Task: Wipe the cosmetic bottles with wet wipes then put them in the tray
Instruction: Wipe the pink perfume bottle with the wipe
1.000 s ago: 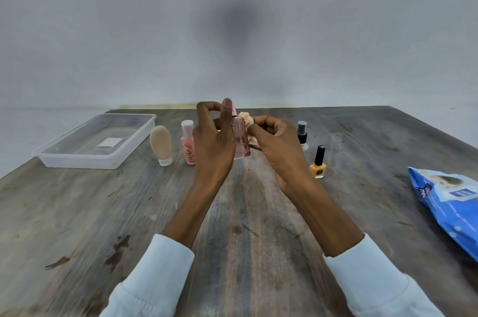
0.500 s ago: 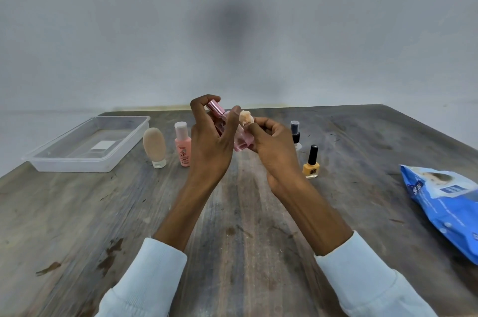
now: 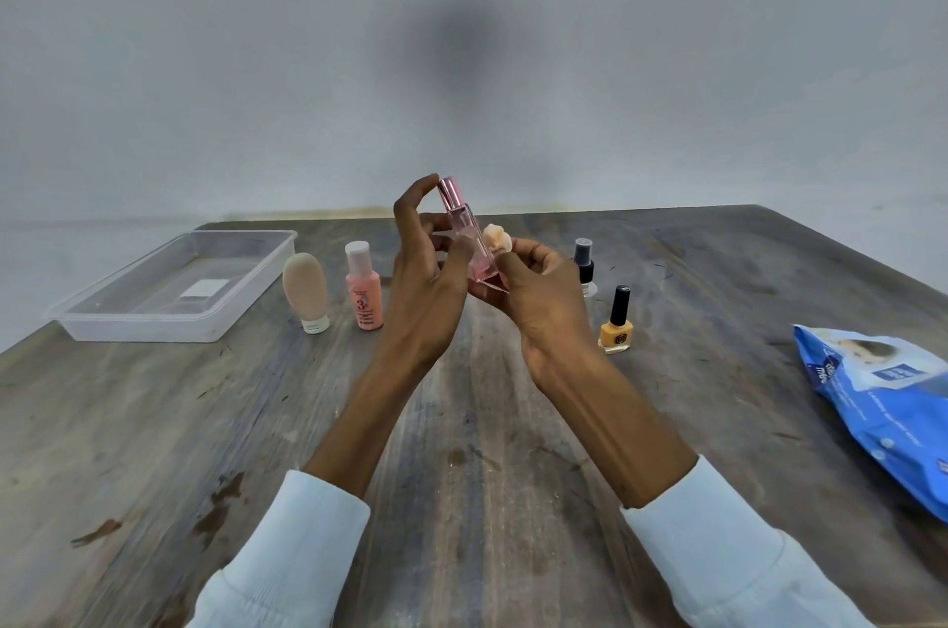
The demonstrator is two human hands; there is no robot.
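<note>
Head cam: pink bottle (image 3: 469, 237) now upright vs 0.5s ago.

Worn wooden table (image 3: 154, 422), grey wall (image 3: 205, 63)

I see the pink glass bottle (image 3: 469, 237) with its pink metallic cap raised above the tabletop, tilted with the cap leaning left. A crumpled peach-stained wet wipe (image 3: 496, 237) touches its right side. The clear plastic tray (image 3: 174, 289) sits far left, holding only a white label. Upright near it stand a beige tube (image 3: 306, 291) on its cap and a salmon bottle (image 3: 364, 286). To the right stand a black-capped spray bottle (image 3: 585, 266) and a yellow nail polish (image 3: 615, 322). The blue wipes pack (image 3: 882, 409) lies far right.
</note>
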